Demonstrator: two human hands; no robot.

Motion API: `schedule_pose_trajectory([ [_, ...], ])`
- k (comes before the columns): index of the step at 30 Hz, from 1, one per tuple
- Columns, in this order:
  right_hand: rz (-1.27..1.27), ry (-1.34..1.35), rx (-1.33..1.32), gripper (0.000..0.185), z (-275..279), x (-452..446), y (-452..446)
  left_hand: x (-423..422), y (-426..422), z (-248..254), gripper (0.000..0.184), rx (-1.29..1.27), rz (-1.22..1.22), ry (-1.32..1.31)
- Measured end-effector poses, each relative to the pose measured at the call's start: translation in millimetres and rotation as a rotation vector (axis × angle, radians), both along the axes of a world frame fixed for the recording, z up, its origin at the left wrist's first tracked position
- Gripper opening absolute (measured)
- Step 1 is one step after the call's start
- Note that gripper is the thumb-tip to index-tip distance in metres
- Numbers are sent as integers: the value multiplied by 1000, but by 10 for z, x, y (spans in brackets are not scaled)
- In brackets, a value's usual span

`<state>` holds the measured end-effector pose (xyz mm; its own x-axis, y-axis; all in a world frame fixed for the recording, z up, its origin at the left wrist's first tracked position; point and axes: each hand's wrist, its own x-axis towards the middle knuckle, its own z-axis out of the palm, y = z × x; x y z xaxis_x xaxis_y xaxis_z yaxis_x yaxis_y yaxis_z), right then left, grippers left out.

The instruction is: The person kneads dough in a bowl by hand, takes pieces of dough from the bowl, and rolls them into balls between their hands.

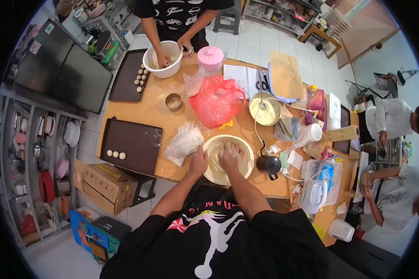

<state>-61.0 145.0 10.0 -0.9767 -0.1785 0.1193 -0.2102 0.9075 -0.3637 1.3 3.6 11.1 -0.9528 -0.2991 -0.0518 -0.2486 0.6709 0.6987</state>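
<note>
A cream bowl [250, 160] stands at the table's near edge with pale dough [214, 160] inside. My left hand [199, 162] holds the bowl's left rim. Inside the bowl, my right hand [230, 158] presses on the dough with bent, floury fingers; part of the dough is hidden under it. A clear plastic bag of white powder [184, 143] lies just left of the bowl. Beyond the bowl sits a red plastic bag [216, 102]. To the right stands a small black pot-like vessel [268, 165].
Dark trays [135, 144] with dough balls [122, 156] lie at the left. Across the table, another person's hands work in a white bowl [174, 69]. A metal bowl of pale mixture [271, 116], a notebook [237, 76] and cables are on the right. Two people stand far right.
</note>
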Motion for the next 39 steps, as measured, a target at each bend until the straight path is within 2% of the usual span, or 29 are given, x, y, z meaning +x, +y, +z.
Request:
schedule_pose_trajectory([
  [3,4,39,-52,30,-40,-2,30,-7,6,14,19,-20,-5,40],
  [6,62,-219,-101,35,0,-63,142,-5,23,1,20,20,21,18],
  [9,60,-703,-564,40,-215,-268,406,5,25,-87,21,37,27,58],
  [12,159,-561,-438,41,-245,-170,449,-7,38,-56,21,53,31,41],
  [15,374,-260,-102,37,-221,-62,332,-20,60,-58,21,76,61,15],
  [18,389,-280,-186,33,152,-13,253,-5,46,-123,20,107,63,49],
  [21,450,-541,-168,28,372,-47,316,3,52,-89,19,123,72,33],
  [24,507,-592,-218,23,510,4,422,8,56,-56,20,131,72,47],
  [27,676,-430,58,20,454,142,502,0,73,-48,20,123,97,-7],
  [29,575,-399,25,22,154,252,581,5,76,1,20,116,93,-2],
  [32,363,-354,64,27,49,385,513,-4,89,-10,20,126,101,19],
  [34,228,-429,98,36,465,426,353,0,87,-20,20,124,107,30],
  [39,327,-185,137,31,339,398,298,5,99,-52,20,118,123,38],
])
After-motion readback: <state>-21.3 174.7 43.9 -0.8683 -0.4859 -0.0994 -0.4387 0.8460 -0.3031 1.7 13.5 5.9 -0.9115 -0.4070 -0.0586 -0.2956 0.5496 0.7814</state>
